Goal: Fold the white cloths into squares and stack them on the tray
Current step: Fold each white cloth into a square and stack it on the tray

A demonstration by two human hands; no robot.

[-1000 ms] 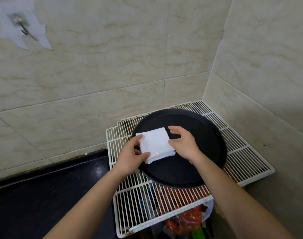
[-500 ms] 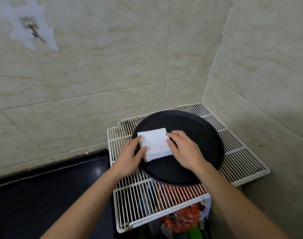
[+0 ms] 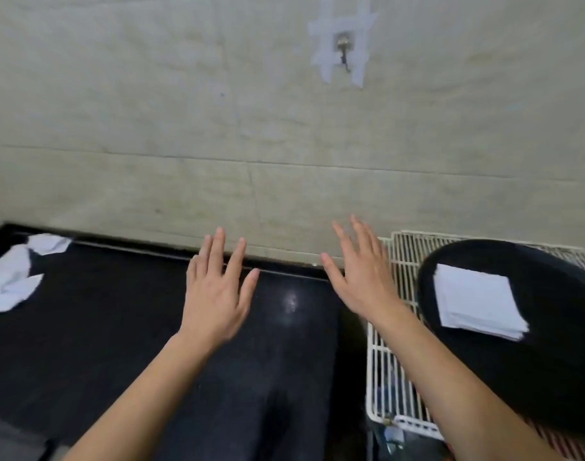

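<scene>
A stack of folded white cloths [image 3: 477, 304] lies square on the round black tray [image 3: 550, 361] at the right. Crumpled white cloths [image 3: 16, 274] lie unfolded at the far left of the black counter [image 3: 101, 344]. My left hand [image 3: 217, 291] hovers flat over the counter's middle, fingers spread, holding nothing. My right hand [image 3: 364, 274] is beside it, also flat and empty, just left of the tray and apart from the stack.
The tray rests on a white wire rack [image 3: 387, 377] right of the counter. A tiled wall [image 3: 217, 144] rises straight behind, with a taped metal hook [image 3: 344, 51] high up. Items below the rack are blurred.
Both hands have let go of the folded stack and moved left off the tray to above the counter. The view has swung left, bringing the crumpled cloths into sight.
</scene>
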